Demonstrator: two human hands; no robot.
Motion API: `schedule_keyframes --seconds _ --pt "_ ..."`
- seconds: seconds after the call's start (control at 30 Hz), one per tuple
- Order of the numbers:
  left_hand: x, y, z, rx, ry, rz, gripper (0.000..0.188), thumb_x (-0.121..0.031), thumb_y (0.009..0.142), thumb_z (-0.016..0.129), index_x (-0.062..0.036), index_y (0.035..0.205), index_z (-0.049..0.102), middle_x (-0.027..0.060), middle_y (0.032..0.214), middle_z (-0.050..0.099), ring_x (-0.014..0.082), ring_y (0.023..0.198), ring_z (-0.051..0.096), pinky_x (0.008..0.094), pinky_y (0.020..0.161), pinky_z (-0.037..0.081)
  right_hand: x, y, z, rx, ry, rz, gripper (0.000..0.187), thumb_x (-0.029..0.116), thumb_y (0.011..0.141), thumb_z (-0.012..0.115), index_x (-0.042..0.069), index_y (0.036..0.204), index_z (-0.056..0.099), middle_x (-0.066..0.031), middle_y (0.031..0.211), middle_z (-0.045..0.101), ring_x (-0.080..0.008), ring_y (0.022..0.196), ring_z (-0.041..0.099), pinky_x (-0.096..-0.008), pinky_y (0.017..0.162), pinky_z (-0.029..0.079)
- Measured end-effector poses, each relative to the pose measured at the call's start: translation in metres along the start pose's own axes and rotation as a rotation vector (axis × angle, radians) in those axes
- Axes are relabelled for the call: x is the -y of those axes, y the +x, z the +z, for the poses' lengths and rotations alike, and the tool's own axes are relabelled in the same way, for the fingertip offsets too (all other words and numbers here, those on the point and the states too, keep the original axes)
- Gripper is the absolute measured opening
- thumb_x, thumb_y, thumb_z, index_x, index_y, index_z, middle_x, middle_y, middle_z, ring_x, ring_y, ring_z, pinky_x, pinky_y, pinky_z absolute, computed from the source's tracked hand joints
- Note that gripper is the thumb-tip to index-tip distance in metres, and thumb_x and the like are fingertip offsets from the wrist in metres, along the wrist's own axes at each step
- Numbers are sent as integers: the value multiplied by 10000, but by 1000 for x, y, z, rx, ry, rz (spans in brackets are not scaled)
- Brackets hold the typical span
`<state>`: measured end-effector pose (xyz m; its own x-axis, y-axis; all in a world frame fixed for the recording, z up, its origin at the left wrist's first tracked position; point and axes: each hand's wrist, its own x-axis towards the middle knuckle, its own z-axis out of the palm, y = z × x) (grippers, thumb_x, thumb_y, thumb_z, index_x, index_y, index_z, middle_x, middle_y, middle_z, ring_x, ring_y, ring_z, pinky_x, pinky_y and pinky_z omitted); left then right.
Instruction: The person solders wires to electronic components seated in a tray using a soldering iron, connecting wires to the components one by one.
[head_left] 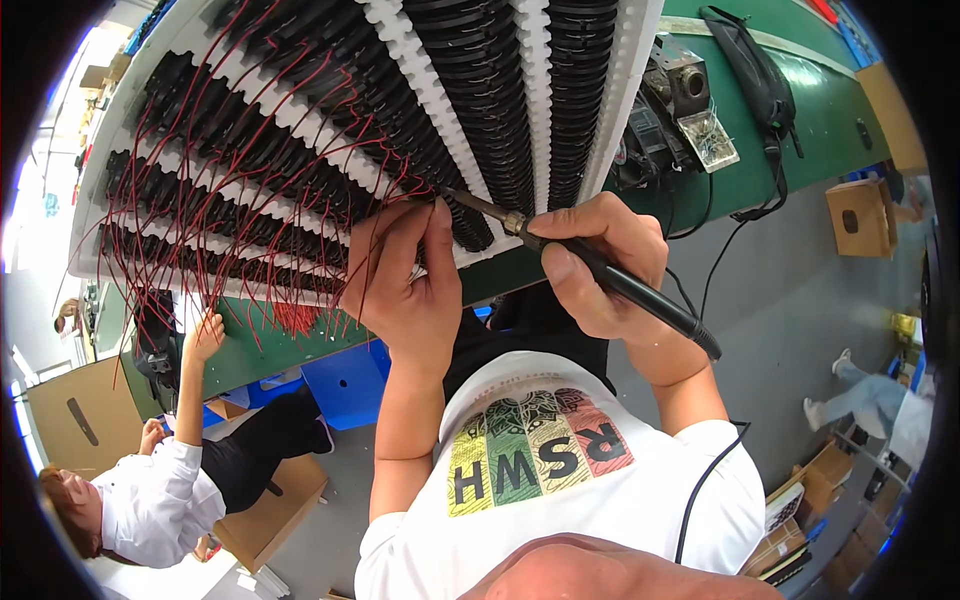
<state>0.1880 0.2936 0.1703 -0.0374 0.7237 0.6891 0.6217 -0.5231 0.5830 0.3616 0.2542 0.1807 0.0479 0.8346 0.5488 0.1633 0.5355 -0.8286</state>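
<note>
My right hand (610, 265) grips a black soldering iron (635, 290), whose metal tip points left into a row of black ring-shaped parts (495, 110). Just left of that tip, my left hand (405, 275) is closed in a pinch at a thin red wire (345, 145); the fingers partly cover the spot. The black parts stand in tight rows in a large white slotted tray (645, 50). Many red wires trail from the left-hand rows and hang over the tray's near edge.
A green workbench (825, 110) carries the tray, a metal-and-black device (680, 90) and a black bag (750, 75). Cables droop off its near edge. At left a co-worker (165, 490) in white sits by the bench. Blue bins (345, 385) and cardboard boxes (862, 218) stand around.
</note>
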Motion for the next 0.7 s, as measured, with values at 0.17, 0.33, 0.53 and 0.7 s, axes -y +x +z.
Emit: schedule_keyframes --seconds 0.17,0.33,0.53,0.7 --pt "-7 -1 3 -28 0 29 83 30 798 743 -6 873 744 84 858 727 192 731 623 287 682 506 9 0 -6 11 9 23 193 48 773 642 -45 941 654 -17 602 632 -90 429 462 -202 447 398" --pt "-24 0 3 -44 6 53 82 36 795 741 -8 864 740 84 852 726 192 726 617 288 682 507 21 -4 -14 -26 48 58 194 41 779 632 -42 954 645 -11 600 621 -83 435 455 -196 449 386" --pt "-75 -12 -1 -51 23 40 80 38 790 743 -8 856 736 81 843 723 193 727 618 291 681 508 55 -31 -58 -147 184 151 187 24 795 607 -37 970 637 0 593 592 -63 440 414 -185 448 342" --pt "-99 -18 -4 -61 41 60 77 29 786 754 -8 850 734 83 840 722 189 715 620 287 669 508 70 -46 -76 -184 228 155 184 17 806 596 -38 977 632 5 592 571 -50 446 387 -177 451 313"
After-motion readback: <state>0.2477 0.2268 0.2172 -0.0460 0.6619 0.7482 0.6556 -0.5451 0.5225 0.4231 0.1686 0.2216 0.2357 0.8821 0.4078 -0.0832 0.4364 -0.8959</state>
